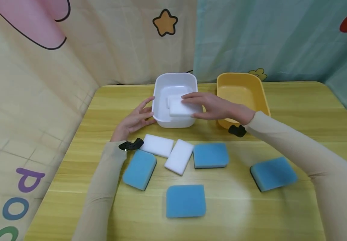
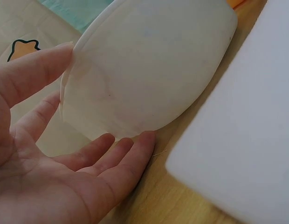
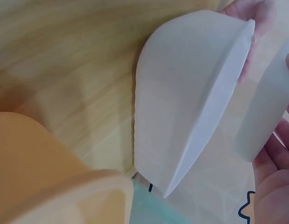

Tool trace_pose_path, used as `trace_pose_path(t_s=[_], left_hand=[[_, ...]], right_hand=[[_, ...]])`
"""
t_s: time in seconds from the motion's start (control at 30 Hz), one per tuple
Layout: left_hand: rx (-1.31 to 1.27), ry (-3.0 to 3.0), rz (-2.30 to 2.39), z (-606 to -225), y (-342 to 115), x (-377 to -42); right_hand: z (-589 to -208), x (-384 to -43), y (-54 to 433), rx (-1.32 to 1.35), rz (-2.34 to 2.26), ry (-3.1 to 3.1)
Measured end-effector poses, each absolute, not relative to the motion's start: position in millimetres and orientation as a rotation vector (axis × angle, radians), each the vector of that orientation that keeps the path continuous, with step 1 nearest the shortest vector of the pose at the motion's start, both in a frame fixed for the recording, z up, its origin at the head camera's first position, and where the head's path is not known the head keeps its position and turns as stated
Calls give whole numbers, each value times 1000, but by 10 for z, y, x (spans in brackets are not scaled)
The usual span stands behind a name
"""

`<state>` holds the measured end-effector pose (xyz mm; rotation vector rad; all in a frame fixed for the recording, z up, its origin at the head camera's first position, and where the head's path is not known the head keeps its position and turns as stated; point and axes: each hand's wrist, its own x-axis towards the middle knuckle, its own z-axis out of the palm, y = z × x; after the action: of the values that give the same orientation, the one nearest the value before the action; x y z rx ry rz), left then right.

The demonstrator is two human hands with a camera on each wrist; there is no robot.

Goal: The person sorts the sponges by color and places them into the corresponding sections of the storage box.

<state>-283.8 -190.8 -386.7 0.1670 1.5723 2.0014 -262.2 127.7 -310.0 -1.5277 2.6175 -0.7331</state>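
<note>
My right hand (image 1: 211,106) holds a white sponge (image 1: 179,108) over the white basin (image 1: 175,124), thumb on one side and fingers on the other. In the right wrist view that sponge (image 3: 265,105) is above the basin's rim, apart from it. My left hand (image 1: 135,118) rests its fingertips on the left outer wall of the basin, fingers spread and loosely bent. The left wrist view shows those fingers against the basin's side (image 2: 154,70). Part of the basin's inside is hidden beneath the sponge and right hand.
A yellow basin (image 1: 241,90) stands to the right, partly under my right forearm. Nearer lie two white sponges (image 1: 156,145) and several blue sponges with dark undersides, including one (image 1: 186,201) at the front and another (image 1: 273,174) at right. Curtains hang behind the wooden table (image 1: 221,217).
</note>
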Motion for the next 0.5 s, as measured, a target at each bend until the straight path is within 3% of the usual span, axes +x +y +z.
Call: trace_pose_path(t_s=[0.5], left_hand=[[149, 1586, 1989, -3807, -1911, -2834]], right_hand=[[-3265, -2860, 1073, -1399, -700, 2611]])
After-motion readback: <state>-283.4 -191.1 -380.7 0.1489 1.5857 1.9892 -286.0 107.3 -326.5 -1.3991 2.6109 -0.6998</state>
